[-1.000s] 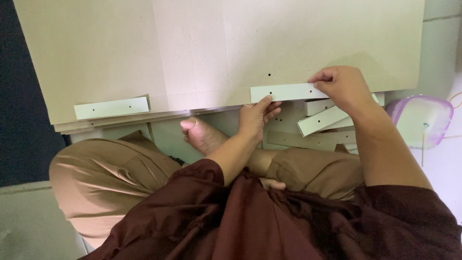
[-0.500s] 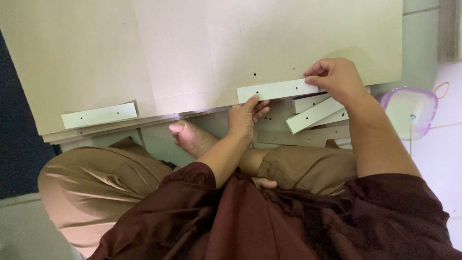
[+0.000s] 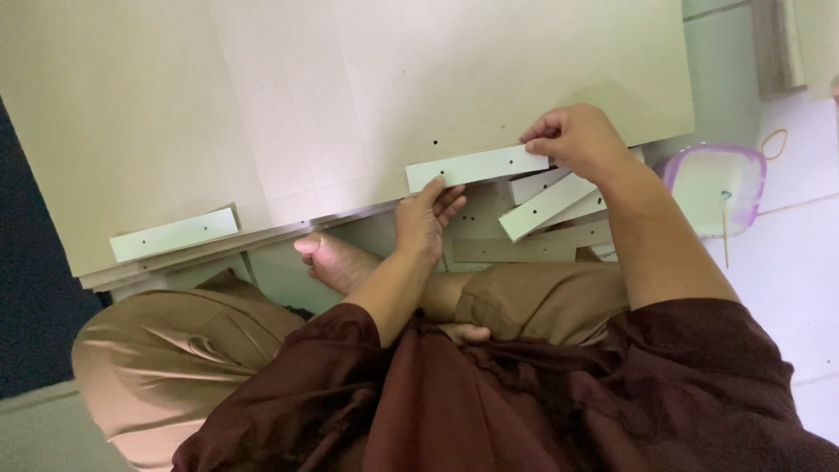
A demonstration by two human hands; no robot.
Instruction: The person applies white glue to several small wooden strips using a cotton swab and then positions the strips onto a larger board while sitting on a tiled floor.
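Observation:
A pale green wooden strip [image 3: 476, 167] with small holes lies along the near edge of a large beige board [image 3: 350, 105]. My right hand [image 3: 581, 140] grips the strip's right end. Fingertips of my left hand [image 3: 426, 218] press on its left end and the board's edge from below. A second pale strip [image 3: 175, 234] lies on the board's edge at the left. Small drilled holes [image 3: 434, 141] show in the board just above the held strip.
More pale strips [image 3: 546, 205] are piled under the board's right corner. A purple-rimmed square lid or container [image 3: 717, 188] sits on the white tiled floor at the right. My crossed legs in tan trousers [image 3: 201, 341] and a bare foot [image 3: 336, 260] lie below the board.
The view has shifted a little, so board and hands sit higher in the frame. Both hands keep the same hold on the strip at the board's edge.

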